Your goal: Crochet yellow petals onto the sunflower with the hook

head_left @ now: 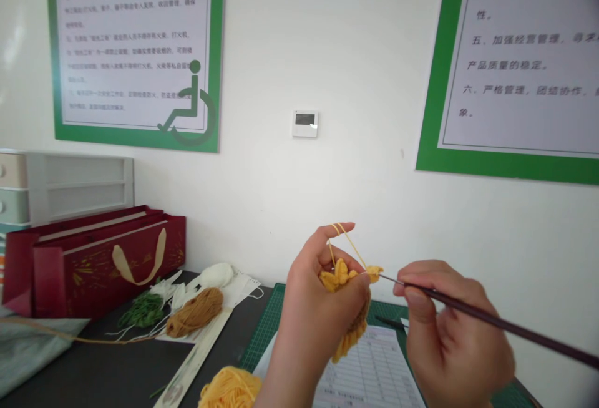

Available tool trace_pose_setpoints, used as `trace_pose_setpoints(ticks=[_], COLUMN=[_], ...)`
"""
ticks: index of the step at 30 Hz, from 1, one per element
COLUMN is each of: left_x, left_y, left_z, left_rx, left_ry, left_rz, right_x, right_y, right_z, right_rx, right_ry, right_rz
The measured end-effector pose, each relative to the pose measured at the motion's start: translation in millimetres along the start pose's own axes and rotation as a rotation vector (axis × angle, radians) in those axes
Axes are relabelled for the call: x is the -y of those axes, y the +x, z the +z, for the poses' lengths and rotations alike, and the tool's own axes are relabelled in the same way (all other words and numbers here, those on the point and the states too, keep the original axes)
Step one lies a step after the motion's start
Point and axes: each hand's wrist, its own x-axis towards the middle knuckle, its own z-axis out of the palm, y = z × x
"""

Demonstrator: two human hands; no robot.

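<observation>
My left hand (311, 296) pinches a yellow crocheted piece (350, 338) with petal-like edges, its index finger raised with yellow yarn looped over it. My right hand (456, 333) is closed round the dark handle of a crochet hook (496, 320). The metal tip of the hook meets the yellow stitches just right of my left thumb. Part of the crocheted piece is hidden behind my left hand. A ball of yellow yarn (230, 389) lies at the bottom edge, left of my left forearm.
A printed sheet (374, 370) lies on a green cutting mat (262, 327). To the left are brown yarn (195, 312), green yarn (141, 310), white yarn (216, 275), a pale ruler-like strip (194, 358) and red gift bags (107, 264). Drawers (84, 186) stand behind, against the wall.
</observation>
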Motion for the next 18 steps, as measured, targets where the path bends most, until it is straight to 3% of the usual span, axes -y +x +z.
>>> trace_pose_setpoints(ticks=[2, 5, 8, 11, 16, 18], left_x=[-1, -1, -1, 0, 2, 3], left_y=[2, 6, 7, 6, 3, 4], left_z=[-4.0, -10.3, -12.9, -10.1, -1.0, -0.3], left_rx=[0.073, 0.154, 0.159, 0.118, 0.102, 0.173], left_ry=[-0.079, -0.198, -0.266, -0.280, -0.331, -0.426], left_rz=[-0.041, -0.107, -0.136, -0.130, -0.163, -0.244], right_x=[0, -1, -3, -9, -19, -19], right_y=[3, 11, 16, 11, -2, -4], right_z=[-1, 6, 16, 18, 4, 3], right_rx=[-0.043, 0.046, 0.107, 0.085, -0.023, -0.109], right_ry=[0.143, 0.515, 0.751, 0.659, -0.166, -0.202], right_rz=[0.258, 0.547, 0.659, 0.475, -0.317, -0.396])
